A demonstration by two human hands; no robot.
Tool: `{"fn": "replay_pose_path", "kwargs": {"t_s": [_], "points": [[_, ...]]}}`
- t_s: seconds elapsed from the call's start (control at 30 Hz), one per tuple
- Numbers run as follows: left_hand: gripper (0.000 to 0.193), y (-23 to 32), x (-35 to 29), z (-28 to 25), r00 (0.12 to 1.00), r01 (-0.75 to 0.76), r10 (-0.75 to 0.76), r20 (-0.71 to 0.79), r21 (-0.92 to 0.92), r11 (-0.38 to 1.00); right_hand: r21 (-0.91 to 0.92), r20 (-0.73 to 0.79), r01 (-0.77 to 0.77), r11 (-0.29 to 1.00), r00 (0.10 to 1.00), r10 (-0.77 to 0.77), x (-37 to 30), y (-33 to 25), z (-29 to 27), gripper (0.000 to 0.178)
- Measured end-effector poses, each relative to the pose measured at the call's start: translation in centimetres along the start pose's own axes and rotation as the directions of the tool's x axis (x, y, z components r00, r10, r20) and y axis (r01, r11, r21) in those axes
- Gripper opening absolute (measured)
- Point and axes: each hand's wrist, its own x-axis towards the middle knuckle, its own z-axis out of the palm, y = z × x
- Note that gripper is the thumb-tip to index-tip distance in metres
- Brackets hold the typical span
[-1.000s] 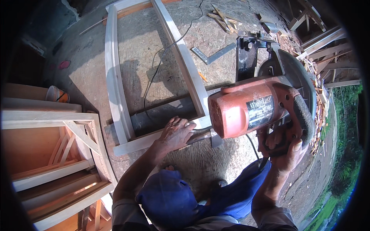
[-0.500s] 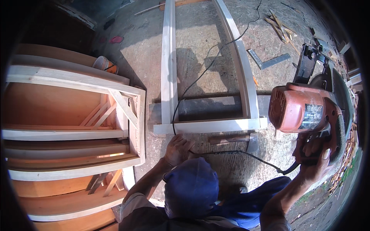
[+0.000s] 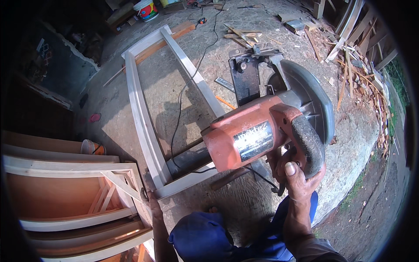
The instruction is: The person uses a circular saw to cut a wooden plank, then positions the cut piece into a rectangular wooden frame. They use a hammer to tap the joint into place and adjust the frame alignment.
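My right hand (image 3: 299, 179) grips the rear handle of a red circular saw (image 3: 240, 135), thumb on top. The saw is raised, its grey blade guard (image 3: 310, 96) at the right. Beneath it, a pale wooden frame (image 3: 136, 100) lies on the concrete, its near right corner hidden by the saw. A black power cord (image 3: 180, 105) runs across the frame and behind the saw. My left hand (image 3: 151, 204) is beside the frame's near left corner and the stacked frames (image 3: 133, 174), fingers extended and partly shadowed; I cannot tell whether it touches either.
A hatchet (image 3: 229, 179) lies partly under the saw, a carpenter's square (image 3: 224, 84) beyond. Wood offcuts (image 3: 242, 36) and a tape measure (image 3: 202, 20) are farther off. A paint bucket (image 3: 146, 11) stands at the back; another tub (image 3: 93, 147) lies behind the stack. Scrap wood (image 3: 375, 87) lines the right.
The saw has come leftward over the frame's near corner, still in my right hand. My left hand has let go of the cord and moved left. The view has shifted to the right.
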Motion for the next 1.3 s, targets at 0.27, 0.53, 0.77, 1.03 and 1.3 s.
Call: {"fn": "replay_pose_path", "kwargs": {"t_s": [0.27, 0.53, 0.77, 1.03, 1.3], "points": [[0.068, -5.4, 2.7, -1.2, 0.964, 0.265, -0.243, -0.112, 0.273, 0.925, 0.052, -0.103, 0.197, 0.979, 0.976, -0.191, 0.0, -2.7, -3.3, 0.07], [0.067, -7.7, -3.6, 8.4, 0.933, 0.262, -0.32, 0.166, 0.299, 0.918, -0.028, -0.197, 0.237, 0.971, 0.951, -0.238, -0.2, -2.8, -6.5, 0.067], [0.063, -0.7, -8.8, 15.7, 0.715, 0.19, -0.537, 0.448, 0.614, 0.766, 0.029, -0.156, 0.177, 0.984, 0.973, -0.171, -1.1, -2.9, -6.4, 0.063], [0.035, 8.5, -12.6, 27.7, 0.211, -0.951, 0.113, 0.971, 0.177, 0.252, -0.007, -0.047, 0.138, 0.99, 0.989, -0.139, -1.9, -3.9, -5.1, 0.077], [0.024, 4.4, -10.6, 33.2, 0.091, -0.819, 0.104, 0.99, 0.015, 0.574, 0.008, -0.087, 0.179, 0.984, 0.98, -0.177, -2.7, -4.4, -6.3, 0.062]]}}
